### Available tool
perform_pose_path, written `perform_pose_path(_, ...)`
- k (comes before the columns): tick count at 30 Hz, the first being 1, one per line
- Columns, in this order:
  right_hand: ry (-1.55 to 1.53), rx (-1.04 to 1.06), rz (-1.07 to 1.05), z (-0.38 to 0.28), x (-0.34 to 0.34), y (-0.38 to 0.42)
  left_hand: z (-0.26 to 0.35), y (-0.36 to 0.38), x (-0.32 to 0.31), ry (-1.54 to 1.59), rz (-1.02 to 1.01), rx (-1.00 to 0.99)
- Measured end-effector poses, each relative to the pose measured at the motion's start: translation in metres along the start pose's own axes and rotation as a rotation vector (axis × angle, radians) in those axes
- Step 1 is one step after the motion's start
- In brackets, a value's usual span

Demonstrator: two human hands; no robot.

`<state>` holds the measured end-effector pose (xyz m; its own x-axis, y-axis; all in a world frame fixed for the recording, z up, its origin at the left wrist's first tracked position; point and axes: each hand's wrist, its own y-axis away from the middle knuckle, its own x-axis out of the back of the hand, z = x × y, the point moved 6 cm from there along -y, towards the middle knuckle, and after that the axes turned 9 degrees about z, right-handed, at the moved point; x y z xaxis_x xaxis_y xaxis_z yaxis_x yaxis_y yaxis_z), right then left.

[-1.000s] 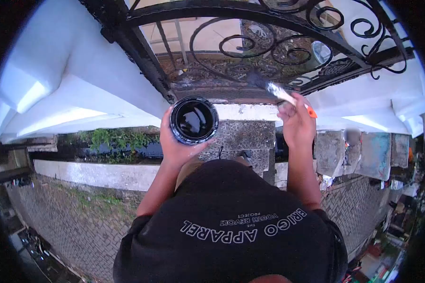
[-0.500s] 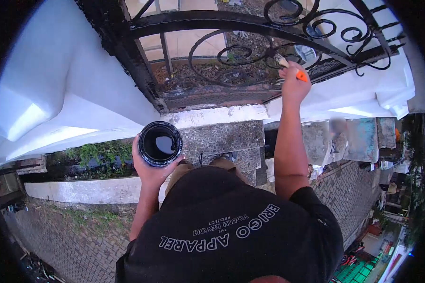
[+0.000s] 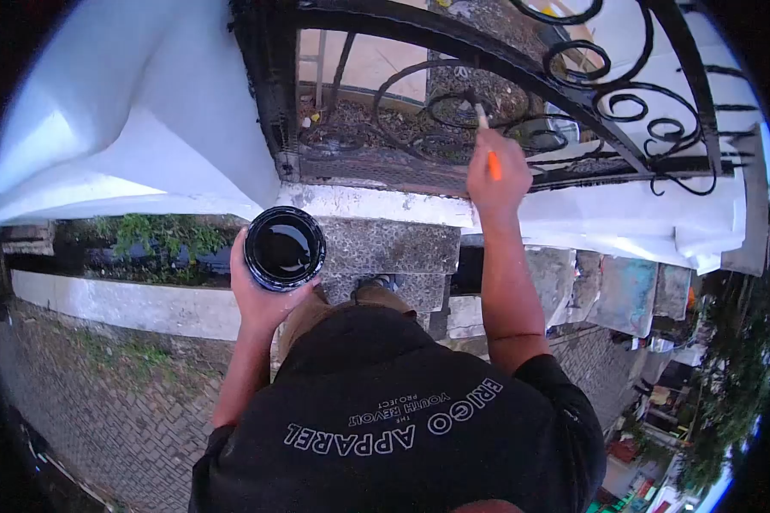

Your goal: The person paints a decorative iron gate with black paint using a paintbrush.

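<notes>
My left hand is wrapped round an open can of black paint, held upright below the gate's lower left corner. Between the closed fingers of my right hand is a paintbrush with an orange handle end. Its dark bristles are at a curled scroll of the black metal gate; whether they touch it is too small to tell.
White walls stand on both sides of the gate, with a white sill under it. Stone steps lie below, beside a planted ditch. Brick paving extends behind me.
My right hand and the brush have moved left along the scrollwork. The view has shifted, so the gate appears further right. The can is still in my left hand, tilted a little differently.
</notes>
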<state>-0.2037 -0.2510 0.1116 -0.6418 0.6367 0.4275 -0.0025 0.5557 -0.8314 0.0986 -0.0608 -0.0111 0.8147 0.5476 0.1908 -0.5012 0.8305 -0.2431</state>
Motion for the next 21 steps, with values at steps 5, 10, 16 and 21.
perform_pose_path(5, 0.191, 0.460, -0.530, 0.004, -0.071, 0.070, -0.013, 0.005, 0.004, 0.090, 0.021, 0.075)
perform_pose_path(10, 0.030, 0.217, -0.379, 0.015, -0.055, 0.043, -0.021, 0.007, 0.014, 0.042, 0.066, 0.073)
perform_pose_path(16, -0.240, -0.440, 0.056, 0.091, -0.015, 0.077, -0.014, 0.006, 0.027, 0.040, 0.063, 0.043)
perform_pose_path(21, -0.456, -0.810, 0.018, 0.109, -0.046, 0.099, -0.006, 0.003, 0.033, -0.055, 0.011, 0.048)
